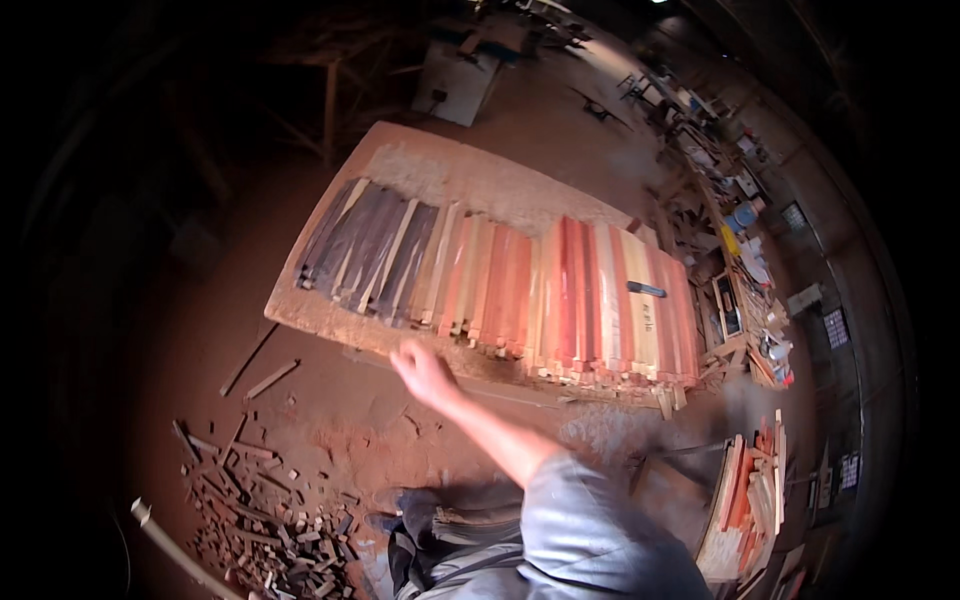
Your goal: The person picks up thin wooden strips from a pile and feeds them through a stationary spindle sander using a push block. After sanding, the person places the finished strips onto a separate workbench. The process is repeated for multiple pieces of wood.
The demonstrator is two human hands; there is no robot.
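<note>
My right hand (426, 374) is stretched out over the near edge of a dusty worktable (300, 300), left of the middle. Its fingers look curled in, with nothing seen in them. At the lower left, a long pale wooden strip (180, 550) rises from my left hand (233, 583), whose fingers show only in part at the picture's edge, closed on it. On the table lies a row of wooden strips (490, 285), side by side, dark brown at the left, then reddish and pale. A dark marker (646, 289) rests across the strips at the right, beside handwriting on a pale one.
A heap of wood offcuts (275, 520) covers the floor at the lower left. More strips (750, 490) are stacked at the lower right. A cluttered workbench (735, 240) runs along the right wall. Two loose sticks (272, 379) lie near the table's left corner.
</note>
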